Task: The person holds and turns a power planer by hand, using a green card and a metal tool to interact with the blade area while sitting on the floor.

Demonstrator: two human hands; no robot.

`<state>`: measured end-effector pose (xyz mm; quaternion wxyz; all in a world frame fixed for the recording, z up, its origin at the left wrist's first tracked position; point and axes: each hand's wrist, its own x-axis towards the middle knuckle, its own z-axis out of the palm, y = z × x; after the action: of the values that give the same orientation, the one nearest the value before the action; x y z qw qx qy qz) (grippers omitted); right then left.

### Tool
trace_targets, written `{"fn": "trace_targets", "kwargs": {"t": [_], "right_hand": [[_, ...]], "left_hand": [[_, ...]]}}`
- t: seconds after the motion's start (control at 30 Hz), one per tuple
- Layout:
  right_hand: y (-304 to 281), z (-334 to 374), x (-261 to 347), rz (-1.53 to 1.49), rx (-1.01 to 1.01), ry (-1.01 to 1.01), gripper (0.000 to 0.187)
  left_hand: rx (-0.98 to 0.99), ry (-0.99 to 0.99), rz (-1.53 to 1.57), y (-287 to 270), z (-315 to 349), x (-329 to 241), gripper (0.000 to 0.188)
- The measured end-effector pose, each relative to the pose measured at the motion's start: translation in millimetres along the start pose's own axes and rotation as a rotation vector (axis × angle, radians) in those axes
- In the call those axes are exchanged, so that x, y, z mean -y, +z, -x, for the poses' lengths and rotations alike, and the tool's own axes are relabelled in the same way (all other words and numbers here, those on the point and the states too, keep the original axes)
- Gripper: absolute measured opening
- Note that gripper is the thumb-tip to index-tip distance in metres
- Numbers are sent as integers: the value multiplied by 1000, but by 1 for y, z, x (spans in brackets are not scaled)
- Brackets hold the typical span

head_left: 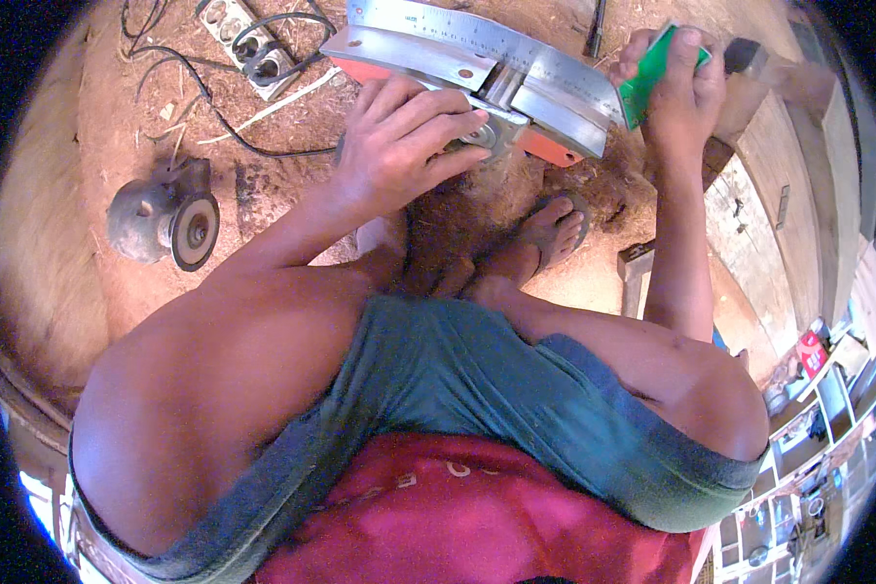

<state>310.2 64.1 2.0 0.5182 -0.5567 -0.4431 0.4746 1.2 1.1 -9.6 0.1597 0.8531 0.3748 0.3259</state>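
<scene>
An electric hand planer (pixel 428 60) sits sole-up in front of me, its metal sole showing and its body orange at the edges. The cutter slot lies mid-sole. My left hand (pixel 404 136) grips the planer's near side, fingers bent beside a round metal part. In my right hand (pixel 686 92) is the green handle of a try square (pixel 652 76), clasped between thumb and fingers. Its steel blade, marked with a scale, stretches left along the far edge of the sole. From this angle I cannot tell whether the blade touches the sole all along.
A bench grinder (pixel 161 219) stands at left on the shaving-strewn ground. Behind it are a white power strip (pixel 245 49) and black cables (pixel 200 88). My sandalled foot (pixel 560 229) is below the planer. Wooden boards (pixel 749 214) stand at right; shelving (pixel 827 419) is at lower right.
</scene>
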Motion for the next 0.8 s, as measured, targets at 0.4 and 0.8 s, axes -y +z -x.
{"fn": "trace_targets", "kwargs": {"t": [0.4, 0.8], "right_hand": [[7, 22, 25, -101, 54, -42, 32], [7, 27, 17, -140, 58, -34, 28]], "left_hand": [[-4, -2, 12, 0, 0, -1, 38], [-14, -11, 13, 4, 1, -1, 38]]}}
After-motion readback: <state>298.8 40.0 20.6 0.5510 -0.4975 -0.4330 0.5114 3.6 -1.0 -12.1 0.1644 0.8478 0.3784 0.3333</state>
